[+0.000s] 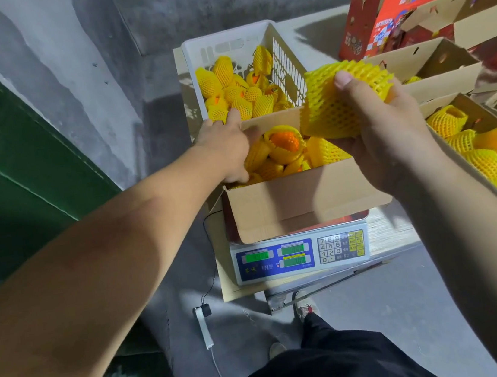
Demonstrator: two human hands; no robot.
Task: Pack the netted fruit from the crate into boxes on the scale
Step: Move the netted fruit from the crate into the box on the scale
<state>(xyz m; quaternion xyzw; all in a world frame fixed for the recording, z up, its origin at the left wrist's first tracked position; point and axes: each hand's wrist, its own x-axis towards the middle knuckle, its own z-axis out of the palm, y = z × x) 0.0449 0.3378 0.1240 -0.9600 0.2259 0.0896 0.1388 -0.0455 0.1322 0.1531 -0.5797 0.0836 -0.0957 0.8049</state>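
A white plastic crate at the back holds several fruits in yellow foam nets. In front of it an open cardboard box stands on the scale and is partly filled with netted fruit. My left hand reaches into the box's left side, its fingers resting among the fruit, index finger pointing toward the crate. My right hand grips a netted fruit above the box's right end, thumb pressed on top.
A filled box of netted fruit lies to the right, with empty cardboard boxes and red printed cartons behind it. A power strip and cable lie on the floor below the scale. Concrete wall and green panel stand at left.
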